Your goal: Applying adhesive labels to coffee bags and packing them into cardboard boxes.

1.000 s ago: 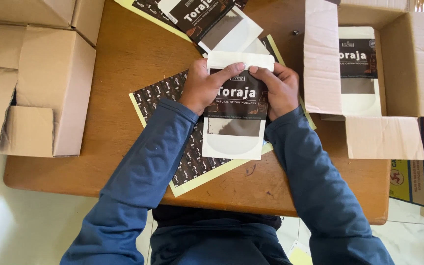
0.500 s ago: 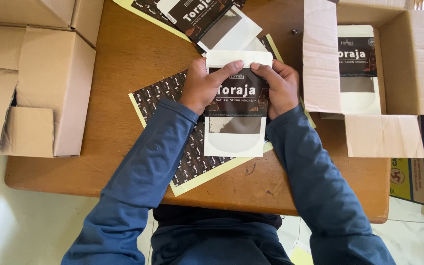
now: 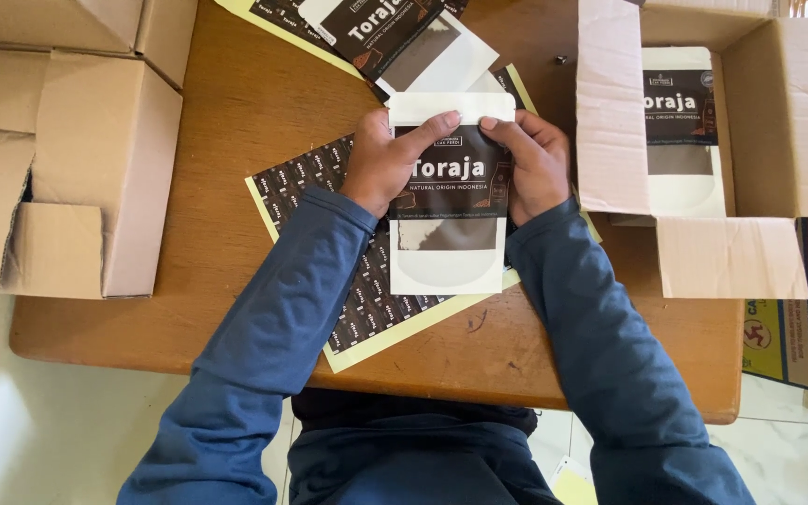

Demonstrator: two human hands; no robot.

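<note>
I hold a white pouch [image 3: 448, 266] with a dark brown label and a clear window over the middle of the wooden table [image 3: 236, 234]. My left hand [image 3: 387, 161] grips its upper left side, thumb pressed on the label's top edge. My right hand [image 3: 532, 161] grips the upper right side, fingers on the same edge. Under the pouch lies a yellow-edged sheet of small dark stickers [image 3: 367, 304].
Another labelled pouch [image 3: 404, 42] lies at the table's far edge. An open cardboard box [image 3: 778, 122] at the right holds a labelled pouch [image 3: 680, 131]. Cardboard boxes [image 3: 58, 168] stand at the left. Tiled floor lies below the table.
The pouch has stayed in both hands and shifted slightly; my fingers have slid along the top edge of the label.
</note>
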